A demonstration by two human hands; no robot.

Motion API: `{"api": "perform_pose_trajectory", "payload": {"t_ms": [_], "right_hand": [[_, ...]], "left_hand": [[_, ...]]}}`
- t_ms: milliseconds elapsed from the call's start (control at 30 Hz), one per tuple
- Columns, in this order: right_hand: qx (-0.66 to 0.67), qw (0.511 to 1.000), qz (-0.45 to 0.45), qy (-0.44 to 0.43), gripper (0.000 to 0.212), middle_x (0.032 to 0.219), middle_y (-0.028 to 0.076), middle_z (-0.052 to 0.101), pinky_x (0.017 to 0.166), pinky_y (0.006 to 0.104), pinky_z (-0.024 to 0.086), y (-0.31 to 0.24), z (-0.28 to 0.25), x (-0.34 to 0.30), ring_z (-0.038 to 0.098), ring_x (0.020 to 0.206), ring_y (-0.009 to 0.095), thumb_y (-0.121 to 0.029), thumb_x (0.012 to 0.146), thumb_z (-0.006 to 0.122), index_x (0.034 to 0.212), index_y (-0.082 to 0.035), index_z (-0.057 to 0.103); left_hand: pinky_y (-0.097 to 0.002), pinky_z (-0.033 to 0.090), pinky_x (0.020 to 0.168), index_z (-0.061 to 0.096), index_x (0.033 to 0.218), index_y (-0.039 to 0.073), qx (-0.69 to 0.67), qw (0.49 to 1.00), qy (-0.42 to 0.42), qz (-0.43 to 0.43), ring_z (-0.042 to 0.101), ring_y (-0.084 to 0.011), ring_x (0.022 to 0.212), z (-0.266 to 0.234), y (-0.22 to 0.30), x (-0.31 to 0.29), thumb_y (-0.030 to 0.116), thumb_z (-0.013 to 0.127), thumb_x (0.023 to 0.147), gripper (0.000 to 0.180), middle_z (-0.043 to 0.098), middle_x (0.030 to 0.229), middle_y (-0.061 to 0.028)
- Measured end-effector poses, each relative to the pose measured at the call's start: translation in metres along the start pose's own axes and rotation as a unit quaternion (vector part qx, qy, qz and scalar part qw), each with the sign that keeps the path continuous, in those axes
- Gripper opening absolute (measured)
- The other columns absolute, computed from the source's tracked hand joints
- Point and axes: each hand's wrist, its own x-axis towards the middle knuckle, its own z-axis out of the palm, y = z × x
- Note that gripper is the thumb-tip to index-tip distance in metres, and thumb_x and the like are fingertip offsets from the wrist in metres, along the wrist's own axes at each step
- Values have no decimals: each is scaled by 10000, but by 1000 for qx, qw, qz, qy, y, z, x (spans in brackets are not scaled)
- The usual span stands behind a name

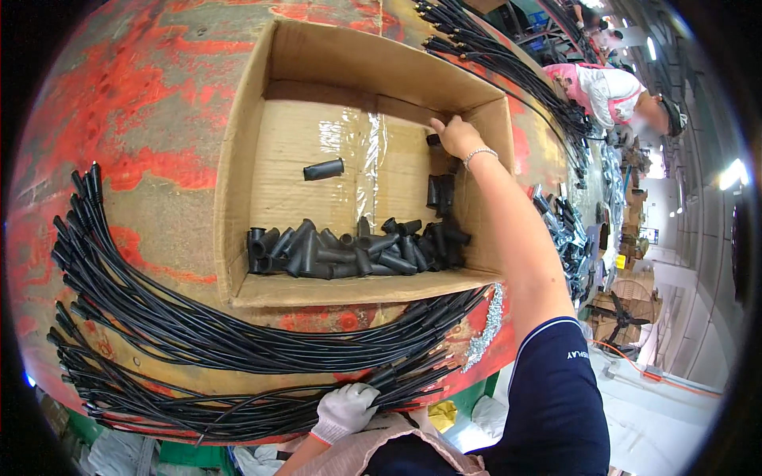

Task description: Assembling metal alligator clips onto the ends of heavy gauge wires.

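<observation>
My bare right hand (459, 136) reaches into the right side of a cardboard box (369, 293). Its fingers curl round a black rubber sleeve (433, 140), whose end shows below the thumb; the rest is hidden. Just under the wrist, more black sleeves (440, 193) stand against the right wall. A pile of the same sleeves (341, 252) lies along the near wall, and a single sleeve (323, 170) lies on the box bottom. In a white glove, my left hand (347, 408) is closed on black cables (262, 408) at the table's near edge; a thicker black piece shows by its fingertips.
Another bundle of black cables (238, 341) curves along the box's near side. Small silvery parts (484, 333) lie by the box's right corner. More cables (508, 63) lie at the far right. Beyond are a person in pink and white (607, 95) and a fan (623, 317).
</observation>
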Motion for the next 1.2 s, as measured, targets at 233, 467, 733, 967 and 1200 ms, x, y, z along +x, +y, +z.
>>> {"api": "perform_pose_trajectory", "payload": {"t_ms": [233, 467, 733, 967, 1200], "right_hand": [[160, 977, -116, 81, 402, 1094, 268, 640, 917, 437, 475, -12, 17, 0, 606, 1063, 394, -303, 924, 559, 1186, 2, 556], [196, 931, -309, -2, 353, 984, 218, 671, 852, 464, 496, -141, -20, -103, 636, 953, 399, -351, 908, 554, 1125, -77, 597], [250, 949, -173, -86, 574, 1033, 270, 656, 899, 422, 488, -157, 21, -100, 629, 1000, 399, -438, 797, 685, 1080, 55, 611], [524, 834, -169, -39, 463, 787, 111, 623, 720, 334, 492, -153, 6, -101, 602, 773, 221, -384, 719, 801, 949, -19, 632], [821, 507, -52, -259, 120, 932, 85, 684, 393, 151, 305, -76, -58, -134, 532, 600, 26, -192, 896, 625, 980, -141, 557]], "left_hand": [[-345, 540, 619, 675, 959, 196, 10, 1000, -25, -15, 662, -206, 767, -2, 1, -4, 275, 681, 761, 214, 656, 873, -12], [-337, 535, 598, 677, 960, 188, 11, 1000, 10, -2, 661, -193, 746, 1, -2, -4, 264, 688, 754, 220, 650, 858, -11], [-354, 540, 641, 682, 929, 153, 8, 1000, 13, 7, 659, -222, 763, 0, 2, -1, 250, 706, 745, 209, 656, 860, -31], [-365, 542, 669, 677, 950, 139, 16, 1000, -4, 2, 656, -234, 788, -4, 4, -2, 280, 715, 757, 242, 662, 898, -41], [-374, 538, 698, 674, 963, 133, 14, 1000, -8, -1, 655, -241, 822, -7, 7, -3, 294, 712, 767, 257, 660, 921, -38]]}}
